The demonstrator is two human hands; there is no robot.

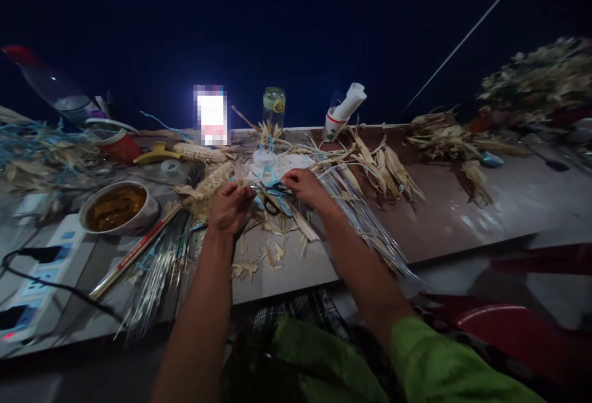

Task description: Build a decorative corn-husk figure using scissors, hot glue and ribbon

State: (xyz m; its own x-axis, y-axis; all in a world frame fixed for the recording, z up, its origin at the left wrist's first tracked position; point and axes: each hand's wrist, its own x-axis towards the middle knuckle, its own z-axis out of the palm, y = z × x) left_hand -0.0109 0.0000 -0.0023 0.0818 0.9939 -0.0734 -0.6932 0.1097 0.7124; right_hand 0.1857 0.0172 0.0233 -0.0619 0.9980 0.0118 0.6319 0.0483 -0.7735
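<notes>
One pale wisp (239,173), husk by the look of it, at the fingertips of the left hand (231,205), over the middle of the cluttered table (296,270): thin, dry-looking, faintly pinkish, ragged along the top. Just to its right, between the hands, black-looped scissors (271,205) amid blue material (285,207), with husk scraps (245,267) on the near side and clear strips (370,230) to the right. Hidden by the left fingers: the lower end of the wisp. Blades lost in the dark clutter; contact between scissors and right fingers too murky to judge. Pixelated on the far side: a glowing screen (213,113). Cut off at the left edge: a power strip (55,267). Left forearm straight up from the near edge, wrist slightly bent, fingers curled inward and pinched closed on the wisp. Right forearm slanting in from the near right, out of a green sleeve (444,360), with the right hand (304,186) palm down, pointing left. Right thumb and forefinger close together; cannot tell whether fully closed, or on what. Hands near each other, not touching, just above the table.
</notes>
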